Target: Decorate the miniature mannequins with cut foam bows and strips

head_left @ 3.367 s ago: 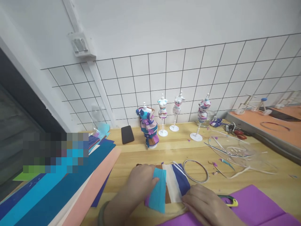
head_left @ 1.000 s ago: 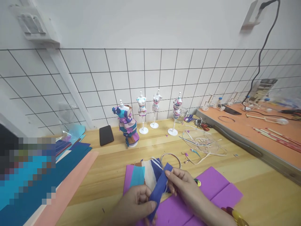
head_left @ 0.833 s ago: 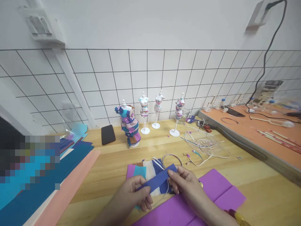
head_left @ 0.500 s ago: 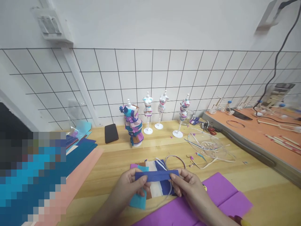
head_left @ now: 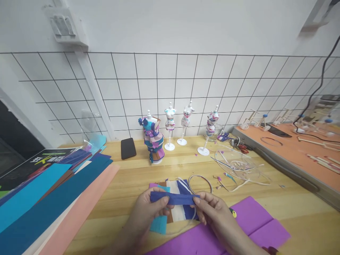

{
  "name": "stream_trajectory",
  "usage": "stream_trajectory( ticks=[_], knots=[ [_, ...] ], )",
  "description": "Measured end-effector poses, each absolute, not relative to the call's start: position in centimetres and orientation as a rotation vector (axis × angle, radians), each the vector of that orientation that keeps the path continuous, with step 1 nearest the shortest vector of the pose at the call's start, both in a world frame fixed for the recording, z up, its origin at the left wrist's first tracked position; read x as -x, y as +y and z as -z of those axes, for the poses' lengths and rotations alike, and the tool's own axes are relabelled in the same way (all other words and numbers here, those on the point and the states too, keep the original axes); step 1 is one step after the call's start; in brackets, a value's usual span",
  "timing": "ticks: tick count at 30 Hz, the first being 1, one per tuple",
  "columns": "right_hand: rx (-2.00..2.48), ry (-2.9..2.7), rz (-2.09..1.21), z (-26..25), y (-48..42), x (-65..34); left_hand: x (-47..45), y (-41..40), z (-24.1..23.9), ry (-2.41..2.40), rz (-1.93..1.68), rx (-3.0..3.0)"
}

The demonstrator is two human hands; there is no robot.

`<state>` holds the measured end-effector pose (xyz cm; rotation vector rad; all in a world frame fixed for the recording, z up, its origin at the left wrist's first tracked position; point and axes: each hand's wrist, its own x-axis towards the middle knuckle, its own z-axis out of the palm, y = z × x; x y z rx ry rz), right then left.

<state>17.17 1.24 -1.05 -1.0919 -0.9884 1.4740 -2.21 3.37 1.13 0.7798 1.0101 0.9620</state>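
A dark blue felt strip [head_left: 175, 198] is stretched level between my two hands, just above the wooden table. My left hand [head_left: 150, 212] pinches its left end. My right hand [head_left: 212, 212] pinches its right end. Under the strip lies a small pile of felt pieces [head_left: 180, 214] in white, blue, brown and turquoise, partly hidden by my fingers. A thin hoop [head_left: 200, 182] lies just behind the pile.
Purple felt sheets [head_left: 249, 221] lie at the front right. Long coloured felt sheets [head_left: 50, 205] fan out at the left. Several small mannequins [head_left: 170, 129], one dressed in felt [head_left: 154, 140], stand by the wall with a black phone [head_left: 128, 148]. A clear dish [head_left: 236, 163] holds sticks. An orange bench [head_left: 297, 147] is at the right.
The blue strip, picked up off the pile and held slanted between my hands a second ago, has been pulled out level. The view has shifted slightly left.
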Motion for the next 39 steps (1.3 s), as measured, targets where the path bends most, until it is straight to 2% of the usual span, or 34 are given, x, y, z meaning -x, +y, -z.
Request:
stream_trajectory(
  ticks=[8,16,23,27,33,39],
  knots=[
    [1.149,-0.993,-1.467,1.6,1.6,-17.2,2.3,3.7,-1.5,1.077,-1.085,-0.771],
    [1.121,-1.005,-1.456,1.5,1.3,-16.8,1.3,2.6,-1.7,0.948,-1.142,-0.543],
    [1.025,-1.102,-1.454,1.3,1.0,-17.0,1.6,2.8,-2.0,1.012,-1.156,-0.627],
    [1.0,-1.292,-1.388,0.9,0.3,-17.2,2.1,2.8,-2.0,0.962,-0.993,-0.721],
    [0.833,-1.942,-1.061,-0.4,-1.0,-16.8,2.1,2.5,-1.2,0.876,-0.673,-0.837],
    [0.829,-1.957,-1.048,-0.4,-0.8,-16.7,1.9,2.3,-1.0,0.862,-0.632,-0.997]
  ],
)
